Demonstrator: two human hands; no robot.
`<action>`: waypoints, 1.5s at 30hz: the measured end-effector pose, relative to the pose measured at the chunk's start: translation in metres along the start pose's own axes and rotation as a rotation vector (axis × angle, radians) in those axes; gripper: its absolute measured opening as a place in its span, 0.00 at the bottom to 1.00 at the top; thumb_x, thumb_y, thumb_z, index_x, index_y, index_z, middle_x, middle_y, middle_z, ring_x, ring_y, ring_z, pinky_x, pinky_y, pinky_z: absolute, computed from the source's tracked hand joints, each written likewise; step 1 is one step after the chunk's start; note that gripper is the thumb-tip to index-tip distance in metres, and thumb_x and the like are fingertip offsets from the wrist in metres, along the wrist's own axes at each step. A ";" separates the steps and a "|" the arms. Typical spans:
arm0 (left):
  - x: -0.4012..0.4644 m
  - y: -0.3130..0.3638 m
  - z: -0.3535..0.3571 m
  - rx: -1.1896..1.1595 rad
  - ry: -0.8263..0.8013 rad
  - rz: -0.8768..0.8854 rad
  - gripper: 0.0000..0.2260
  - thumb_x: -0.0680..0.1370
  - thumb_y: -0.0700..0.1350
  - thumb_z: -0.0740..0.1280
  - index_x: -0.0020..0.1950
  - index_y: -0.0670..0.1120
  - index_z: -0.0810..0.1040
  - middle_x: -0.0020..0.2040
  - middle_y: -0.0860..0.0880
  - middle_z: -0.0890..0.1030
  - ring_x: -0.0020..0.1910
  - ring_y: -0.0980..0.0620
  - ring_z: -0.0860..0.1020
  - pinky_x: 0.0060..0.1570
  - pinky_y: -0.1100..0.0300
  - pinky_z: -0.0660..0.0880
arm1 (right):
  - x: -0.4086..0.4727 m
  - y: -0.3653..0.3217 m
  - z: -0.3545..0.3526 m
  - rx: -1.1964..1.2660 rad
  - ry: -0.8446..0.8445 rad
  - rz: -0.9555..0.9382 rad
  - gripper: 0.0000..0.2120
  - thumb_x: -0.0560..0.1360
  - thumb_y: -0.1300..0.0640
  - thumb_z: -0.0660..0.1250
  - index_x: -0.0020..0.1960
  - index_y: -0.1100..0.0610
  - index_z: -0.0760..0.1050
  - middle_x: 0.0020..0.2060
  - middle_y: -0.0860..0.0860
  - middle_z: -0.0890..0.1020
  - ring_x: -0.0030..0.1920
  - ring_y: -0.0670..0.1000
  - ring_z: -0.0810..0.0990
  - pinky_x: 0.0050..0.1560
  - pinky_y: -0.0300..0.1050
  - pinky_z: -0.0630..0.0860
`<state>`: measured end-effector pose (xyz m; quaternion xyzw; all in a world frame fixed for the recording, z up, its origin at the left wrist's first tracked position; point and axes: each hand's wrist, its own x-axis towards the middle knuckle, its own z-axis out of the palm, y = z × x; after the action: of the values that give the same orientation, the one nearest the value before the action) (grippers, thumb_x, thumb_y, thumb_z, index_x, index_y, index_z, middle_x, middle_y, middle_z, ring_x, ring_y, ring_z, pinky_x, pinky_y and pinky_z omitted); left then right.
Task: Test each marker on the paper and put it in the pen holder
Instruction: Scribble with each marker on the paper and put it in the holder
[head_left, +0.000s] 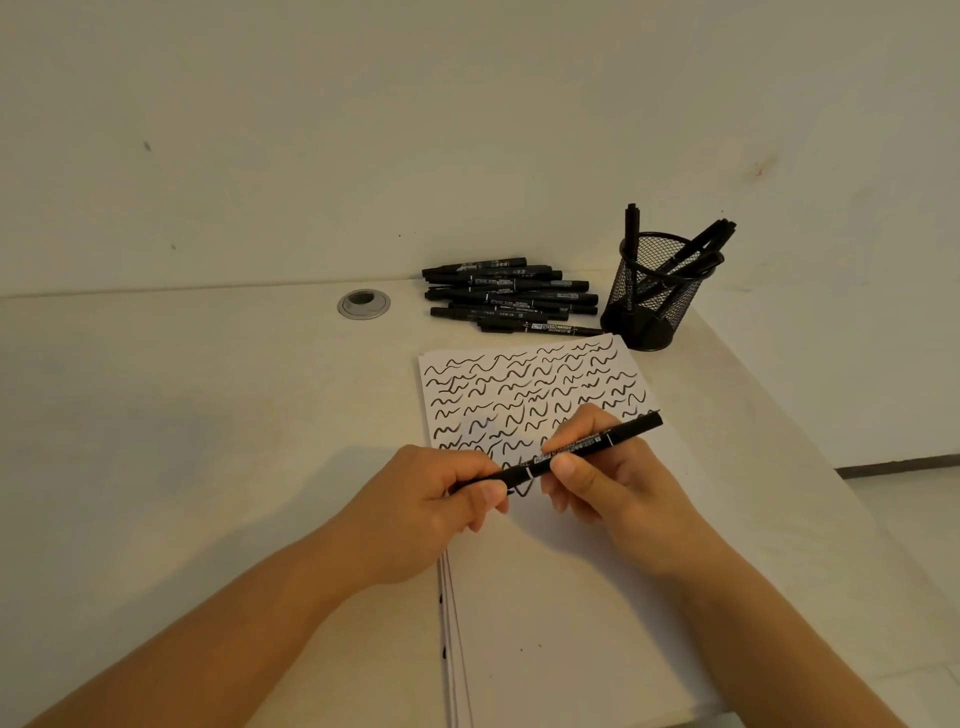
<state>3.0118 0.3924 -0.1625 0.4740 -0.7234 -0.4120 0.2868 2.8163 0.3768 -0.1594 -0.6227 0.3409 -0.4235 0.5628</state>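
- Black marker is lying slantwise between both hands above the paper, which is sitting on a stack of sheets.
- Left hand is pinching the marker's lower end with curled fingers; right hand is gripping its middle.
- Wavy black scribbles are filling the paper's far half.
- Beyond the paper's far edge, a pile of markers is lying on the table.
- Just past the paper's far right corner, a mesh pen holder is holding several markers upright or leaning.
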 end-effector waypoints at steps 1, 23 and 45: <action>0.001 0.000 0.000 0.009 0.026 0.002 0.09 0.73 0.52 0.59 0.35 0.61 0.76 0.28 0.58 0.75 0.30 0.58 0.70 0.34 0.61 0.67 | 0.002 -0.002 0.001 -0.020 0.020 0.011 0.03 0.74 0.59 0.65 0.44 0.58 0.72 0.29 0.49 0.79 0.28 0.44 0.74 0.26 0.34 0.66; 0.083 0.051 -0.035 0.479 0.468 0.174 0.12 0.76 0.54 0.61 0.58 0.56 0.73 0.35 0.61 0.76 0.36 0.61 0.75 0.35 0.63 0.70 | 0.082 -0.071 -0.044 -1.378 0.101 -0.565 0.07 0.72 0.63 0.67 0.51 0.61 0.77 0.42 0.55 0.80 0.38 0.54 0.79 0.33 0.46 0.77; 0.167 -0.031 -0.050 0.899 0.271 -0.069 0.12 0.79 0.48 0.58 0.61 0.51 0.73 0.60 0.50 0.74 0.59 0.49 0.68 0.53 0.54 0.70 | 0.110 -0.045 -0.119 -1.010 0.603 -0.190 0.24 0.75 0.65 0.60 0.68 0.51 0.61 0.37 0.54 0.78 0.37 0.55 0.76 0.36 0.48 0.72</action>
<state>3.0016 0.2159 -0.1608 0.6246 -0.7699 -0.0012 0.1311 2.7503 0.2341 -0.0981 -0.6935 0.5876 -0.4154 0.0349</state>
